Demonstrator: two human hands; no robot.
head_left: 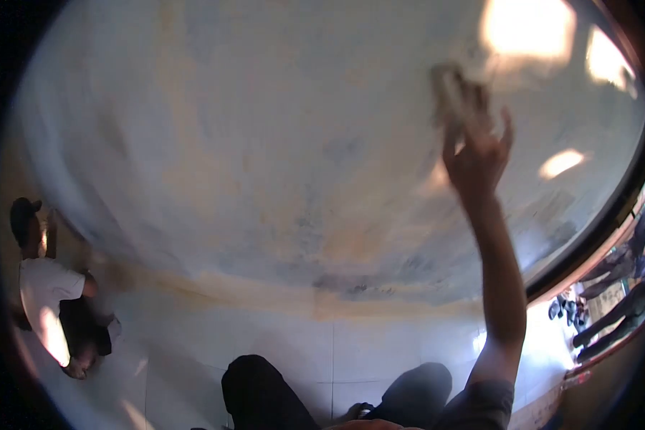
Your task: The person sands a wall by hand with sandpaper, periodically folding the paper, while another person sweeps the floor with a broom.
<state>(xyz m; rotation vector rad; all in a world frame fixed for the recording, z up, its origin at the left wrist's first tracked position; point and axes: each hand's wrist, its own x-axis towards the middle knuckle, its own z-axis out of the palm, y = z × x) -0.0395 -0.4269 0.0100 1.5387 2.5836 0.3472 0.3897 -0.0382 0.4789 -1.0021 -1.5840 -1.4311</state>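
My right arm reaches up to the patchy grey-blue and yellowish wall (265, 143). At its end my right hand (476, 154) is smeared by motion, its little finger sticking out to the side. Its other fingers press a small, flat, grey-brown piece (448, 89) to the wall surface; blur hides its exact kind. Down at the bottom edge, between my dark-clad knees, a sliver of skin (369, 425) shows that may be my left hand. Its fingers cannot be made out.
At the left, a person (50, 287) in a white top and dark cap crouches by the wall. Pale floor tiles (301, 337) lie below. A doorway at the right shows another person's legs (620, 315) and several shoes (566, 309). Bright light patches fall on the wall.
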